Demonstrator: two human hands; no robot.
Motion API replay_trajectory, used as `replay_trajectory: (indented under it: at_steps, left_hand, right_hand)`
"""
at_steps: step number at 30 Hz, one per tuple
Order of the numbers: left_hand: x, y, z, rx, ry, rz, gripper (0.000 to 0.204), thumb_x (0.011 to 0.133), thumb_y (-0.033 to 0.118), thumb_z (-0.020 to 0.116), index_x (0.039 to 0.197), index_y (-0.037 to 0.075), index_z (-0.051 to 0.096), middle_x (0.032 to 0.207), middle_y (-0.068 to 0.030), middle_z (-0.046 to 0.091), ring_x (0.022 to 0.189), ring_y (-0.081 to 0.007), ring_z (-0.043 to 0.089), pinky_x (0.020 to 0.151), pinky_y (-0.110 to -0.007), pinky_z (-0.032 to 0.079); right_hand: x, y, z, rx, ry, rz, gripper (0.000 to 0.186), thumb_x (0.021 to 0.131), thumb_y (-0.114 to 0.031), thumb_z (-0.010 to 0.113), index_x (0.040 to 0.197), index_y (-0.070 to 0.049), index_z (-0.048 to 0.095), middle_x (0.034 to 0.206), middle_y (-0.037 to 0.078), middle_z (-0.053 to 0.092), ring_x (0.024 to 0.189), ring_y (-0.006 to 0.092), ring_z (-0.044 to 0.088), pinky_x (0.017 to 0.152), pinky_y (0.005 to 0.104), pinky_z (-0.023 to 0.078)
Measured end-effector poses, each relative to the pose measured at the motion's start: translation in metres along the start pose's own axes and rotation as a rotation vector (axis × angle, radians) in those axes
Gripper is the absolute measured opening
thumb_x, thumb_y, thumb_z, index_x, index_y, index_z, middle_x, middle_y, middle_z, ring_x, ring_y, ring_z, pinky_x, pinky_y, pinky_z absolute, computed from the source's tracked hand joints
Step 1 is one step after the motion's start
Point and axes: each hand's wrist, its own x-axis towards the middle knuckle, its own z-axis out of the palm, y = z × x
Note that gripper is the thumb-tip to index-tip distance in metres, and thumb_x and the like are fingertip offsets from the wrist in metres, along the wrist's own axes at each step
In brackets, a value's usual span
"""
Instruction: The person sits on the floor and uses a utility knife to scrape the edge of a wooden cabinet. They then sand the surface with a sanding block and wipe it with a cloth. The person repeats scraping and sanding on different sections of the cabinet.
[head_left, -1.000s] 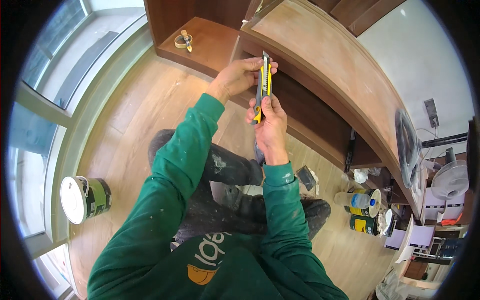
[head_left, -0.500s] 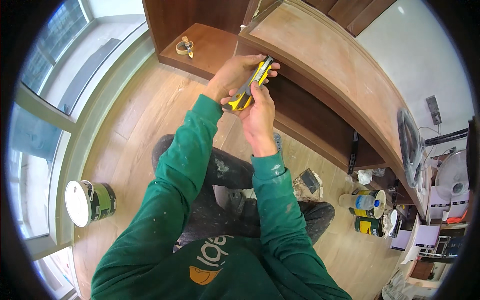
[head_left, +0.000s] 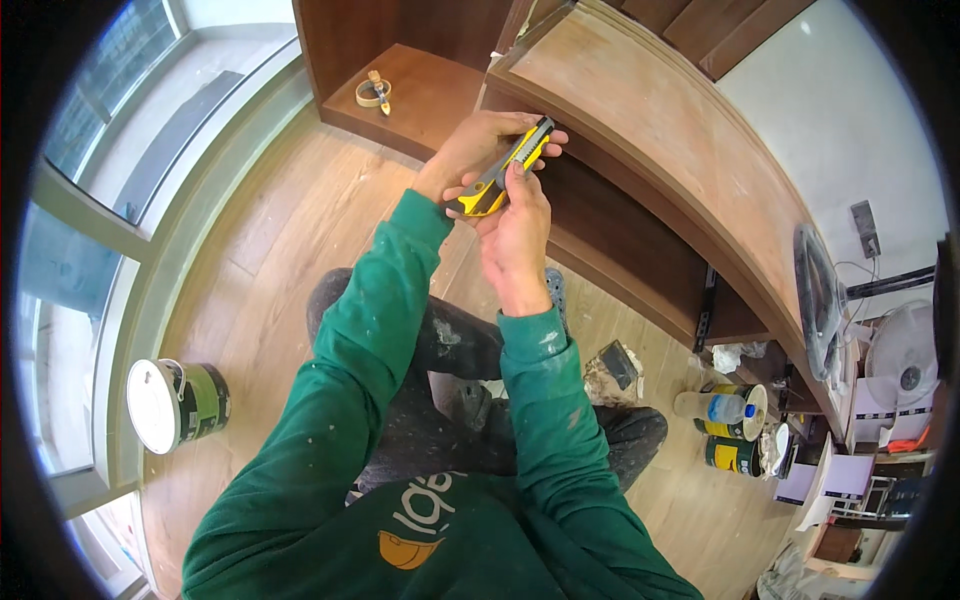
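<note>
The right hand (head_left: 517, 235) holds the knife (head_left: 492, 190) by its handle, thumb on the body. The left hand (head_left: 475, 148) holds its front end between thumb and fingers. The knife slants across both hands, before the cabinet (head_left: 660, 105). A brush (head_left: 379, 90) sits on the shelf (head_left: 430, 80).

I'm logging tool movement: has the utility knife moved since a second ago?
Yes: judged against the fixed wooden countertop, the utility knife has tilted, its handle end swinging left.

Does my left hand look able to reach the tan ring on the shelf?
Probably, yes: nothing visible stands between the left hand and the tan ring, though that hand is at the utility knife.
</note>
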Motion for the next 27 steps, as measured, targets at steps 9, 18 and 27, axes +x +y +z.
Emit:
replay_trajectory:
  at_steps: [9,18,27]
  left_hand:
    - [0.003,0.004,-0.005,0.012,0.050,0.048,0.034,0.099,0.015,0.045,0.120,-0.009,0.057,0.119,-0.0171,0.063,0.099,-0.0180,0.063,0.081,-0.028,0.052]
    - [0.004,0.004,-0.006,-0.011,0.076,0.008,0.033,0.098,0.015,0.046,0.118,-0.008,0.056,0.119,-0.0162,0.063,0.098,-0.0180,0.062,0.081,-0.028,0.052]
    - [0.001,0.004,-0.004,0.110,0.053,0.048,0.033,0.099,0.011,0.043,0.121,-0.008,0.057,0.118,-0.0161,0.065,0.100,-0.0195,0.065,0.083,-0.028,0.052]
  right_hand:
    - [0.005,-0.005,0.012,0.006,-0.004,0.015,0.030,0.103,-0.033,0.039,0.114,-0.005,0.045,0.093,0.016,0.064,0.076,0.0326,0.069,0.062,0.0402,0.055]
    - [0.003,0.001,0.014,0.049,0.009,0.015,0.028,0.104,-0.031,0.038,0.112,-0.005,0.044,0.092,0.017,0.063,0.075,0.0332,0.068,0.063,0.0409,0.057]
    - [0.003,0.000,0.021,0.065,0.047,0.006,0.026,0.103,-0.028,0.038,0.114,-0.004,0.037,0.088,0.018,0.061,0.065,0.0314,0.067,0.053,0.0412,0.057]
